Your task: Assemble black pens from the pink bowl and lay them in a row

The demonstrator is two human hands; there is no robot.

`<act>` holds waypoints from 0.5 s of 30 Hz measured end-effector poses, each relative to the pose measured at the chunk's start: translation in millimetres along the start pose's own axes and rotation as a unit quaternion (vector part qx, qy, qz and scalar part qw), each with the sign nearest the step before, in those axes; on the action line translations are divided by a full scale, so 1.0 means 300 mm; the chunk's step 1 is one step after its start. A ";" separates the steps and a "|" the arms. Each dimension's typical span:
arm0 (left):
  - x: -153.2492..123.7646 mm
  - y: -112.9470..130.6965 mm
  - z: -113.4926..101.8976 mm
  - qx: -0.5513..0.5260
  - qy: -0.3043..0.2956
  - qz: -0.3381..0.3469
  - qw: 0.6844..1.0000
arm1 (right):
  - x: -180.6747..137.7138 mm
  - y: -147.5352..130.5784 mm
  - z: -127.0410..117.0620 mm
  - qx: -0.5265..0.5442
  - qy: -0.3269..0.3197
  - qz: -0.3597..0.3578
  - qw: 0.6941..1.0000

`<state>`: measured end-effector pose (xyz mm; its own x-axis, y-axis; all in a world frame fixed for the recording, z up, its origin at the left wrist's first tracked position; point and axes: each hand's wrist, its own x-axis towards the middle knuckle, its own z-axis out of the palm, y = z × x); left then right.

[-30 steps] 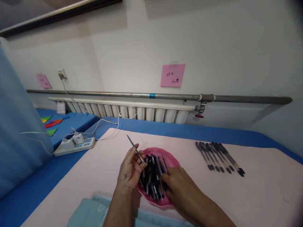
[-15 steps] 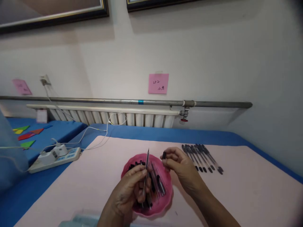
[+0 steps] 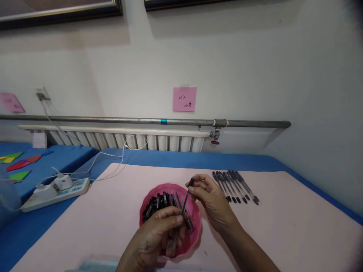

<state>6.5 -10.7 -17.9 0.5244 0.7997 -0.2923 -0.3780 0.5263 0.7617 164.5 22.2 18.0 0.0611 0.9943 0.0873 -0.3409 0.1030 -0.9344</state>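
My left hand is closed around the clear barrel of a slim pen, which slants up to the right. My right hand pinches a small black pen cap between thumb and fingers, and the cap is at the pen's upper end. How far it sits over the tip cannot be made out. Below both hands stands a pink scalloped bowl, with several black caps and clear pen tubes in it. The left hand hides part of the bowl's contents.
To the right, several black-capped pens lie in a row on the pink sheet. A white power strip with plugs and cables is at the left, near coloured flat pieces. A radiator runs along the wall behind.
The black cap in my right hand has come to the pen's upper end, where the bare tip showed before. The pen now leans further right. The view has shifted slightly.
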 end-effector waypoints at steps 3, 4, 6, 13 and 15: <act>0.001 0.005 0.004 0.000 0.002 -0.008 1.000 | 0.000 -0.001 0.000 -0.006 -0.005 0.001 1.000; 0.001 0.006 0.005 0.000 0.007 -0.008 1.000 | -0.001 -0.002 0.001 -0.008 -0.005 0.002 1.000; 0.002 0.008 0.008 0.002 0.017 -0.010 1.000 | -0.004 -0.003 0.004 -0.012 0.000 0.004 1.000; 0.002 0.007 0.008 0.002 0.031 0.004 1.000 | -0.014 0.006 0.009 -0.038 -0.015 0.027 0.999; 0.002 0.009 0.009 0.005 0.032 0.001 0.999 | -0.011 0.007 0.008 -0.052 -0.026 0.031 0.998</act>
<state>8.0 -9.6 -14.5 0.4741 0.8173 -0.3275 -0.3701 0.5225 0.7682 161.4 19.2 16.6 -0.0067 0.9990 0.0439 -0.2441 0.0410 -0.9689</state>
